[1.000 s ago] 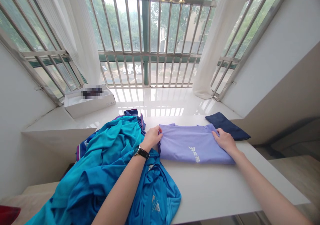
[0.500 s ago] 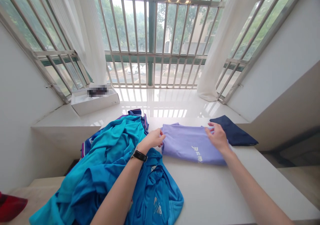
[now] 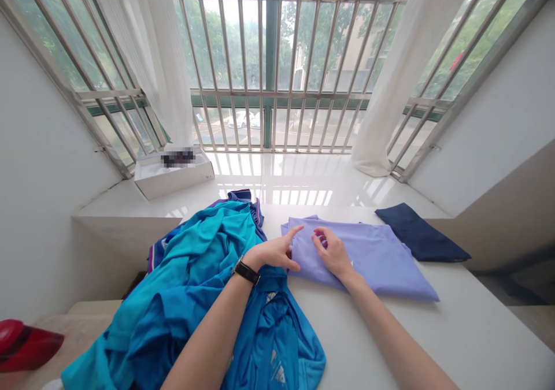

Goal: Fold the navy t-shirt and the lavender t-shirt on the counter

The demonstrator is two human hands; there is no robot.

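Note:
A folded lavender T-shirt (image 3: pixel 377 257) lies flat on the white surface in front of me. My left hand (image 3: pixel 280 251) is at its left edge, thumb and index finger spread apart, with a dark-banded watch (image 3: pixel 246 270) on the wrist. Over the shirt's left half is my right hand (image 3: pixel 333 252), its fingers loosely bent with nothing visible in them. Whether its fingertips touch the cloth I cannot tell. Part of the white print on the shirt is covered by this hand. Beneath and beside my left forearm spreads a heap of teal and blue clothes (image 3: pixel 195 257).
A folded navy garment (image 3: pixel 422 231) lies behind the lavender shirt's right end. On the sill at the left stands a white box (image 3: pixel 173 179). White curtains (image 3: pixel 385 118) hang before the barred window. A red object (image 3: pixel 28 344) shows at the lower left.
My right hand has moved left from the shirt's right part to its left half. My left thumb and index finger have spread apart. The shirt's right end now reaches farther right.

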